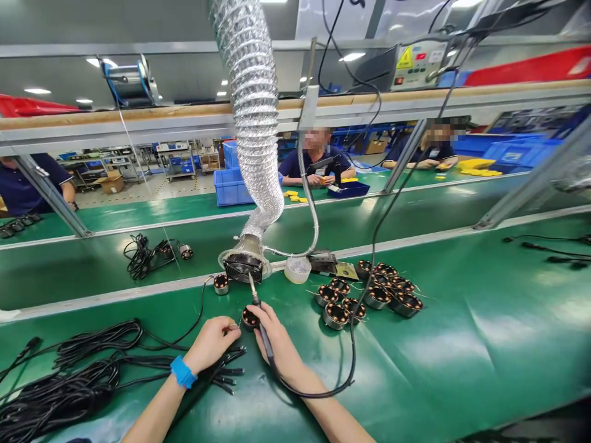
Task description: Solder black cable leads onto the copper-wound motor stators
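Observation:
My right hand (276, 337) is closed around a soldering iron (255, 296), whose tip points up and away toward the fan of a fume hood. Its fingers also rest against a round motor stator (250, 318) with copper windings, which stands on the green mat. Left of this stator, my left hand (216, 341), with a blue band on the wrist, is closed in a pinch. A thin pale wire (239, 322) shows at its fingertips, beside the stator. Another stator (221, 284) stands farther back, with a black cable leading to it.
Black cables (78, 375) lie bundled at left, some ends beneath my left hand. Several stators (378, 295) stand in a group at right. Ahead are the fume hood (244, 261), a round white tub (298, 271) and a metal stand (339, 266). Co-workers sit across the line.

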{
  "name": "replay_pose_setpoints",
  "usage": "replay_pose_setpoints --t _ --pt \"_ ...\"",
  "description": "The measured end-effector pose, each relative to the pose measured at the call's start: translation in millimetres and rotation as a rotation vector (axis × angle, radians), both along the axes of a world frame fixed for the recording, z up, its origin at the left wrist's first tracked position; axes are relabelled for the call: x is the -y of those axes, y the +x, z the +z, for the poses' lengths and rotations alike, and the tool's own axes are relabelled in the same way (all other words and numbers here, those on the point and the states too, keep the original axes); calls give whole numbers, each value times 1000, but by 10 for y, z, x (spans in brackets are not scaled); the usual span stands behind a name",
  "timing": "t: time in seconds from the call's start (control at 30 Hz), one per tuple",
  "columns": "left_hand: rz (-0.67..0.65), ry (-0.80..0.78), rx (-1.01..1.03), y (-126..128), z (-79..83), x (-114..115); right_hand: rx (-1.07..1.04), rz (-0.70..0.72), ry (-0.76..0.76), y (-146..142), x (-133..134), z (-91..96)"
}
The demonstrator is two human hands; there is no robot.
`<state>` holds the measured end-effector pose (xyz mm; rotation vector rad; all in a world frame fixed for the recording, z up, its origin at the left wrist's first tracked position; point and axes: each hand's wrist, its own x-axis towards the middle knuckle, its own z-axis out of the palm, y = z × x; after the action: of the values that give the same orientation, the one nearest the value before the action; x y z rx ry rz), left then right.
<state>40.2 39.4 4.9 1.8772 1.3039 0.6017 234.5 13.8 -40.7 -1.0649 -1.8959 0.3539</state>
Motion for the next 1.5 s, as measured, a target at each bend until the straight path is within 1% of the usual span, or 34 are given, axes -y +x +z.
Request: replay_pose_setpoints --t 0.07,0.13,0.2,0.3,0.4,0.47,0.5,0.63,0.77,0.83,0.9,1.0,1.1,1.17,1.23,1.33,1.43,1.5 --pt "4 -42 76 35 6 -30 28 45 -10 51 -32 28" --pt "25 -96 205 77 8 -93 56 71 -4 64 -66 76" --pt "61 -196 336 122 14 -178 87 68 21 46 -95 119" --pt "130 -343 458 161 43 -270 126 31 75 0 -108 125" --pt "228 -335 474 141 79 -267 75 17 82 -20 -95 59" --pt "279 -285 405 125 87 -238 12 28 71 -18 -94 6" --pt "283 -253 357 121 83 -225 -17 36 66 -15 -96 -15" --pt "218 -127 220 97 35 -205 -86 44 65 -8 -104 -49" --pt "160 -158 189 -37 32 -175 -83 46 50 -7 -97 -46" --pt "137 -213 229 -101 57 -146 -80 59 38 -16 -102 -46" --pt "141 -315 324 -114 78 -123 -75 79 31 -35 -115 -49" --pt "146 -454 504 -42 72 -118 -79 84 37 -79 -138 -62" --pt "149 -501 598 25 30 -117 -82 47 48 -113 -149 -84" --pt "174 -478 575 15 6 -89 -74 38 49 -120 -149 -100" --pt "185 -388 489 -28 -5 -36 -70 48 51 -115 -146 -116" --pt "114 -263 345 -89 -13 50 -78 58 48 -105 -144 -134" --pt "38 -239 317 -84 -29 76 -93 60 45 -105 -145 -149" --pt "54 -262 369 -37 -49 48 -104 65 52 -114 -149 -159"
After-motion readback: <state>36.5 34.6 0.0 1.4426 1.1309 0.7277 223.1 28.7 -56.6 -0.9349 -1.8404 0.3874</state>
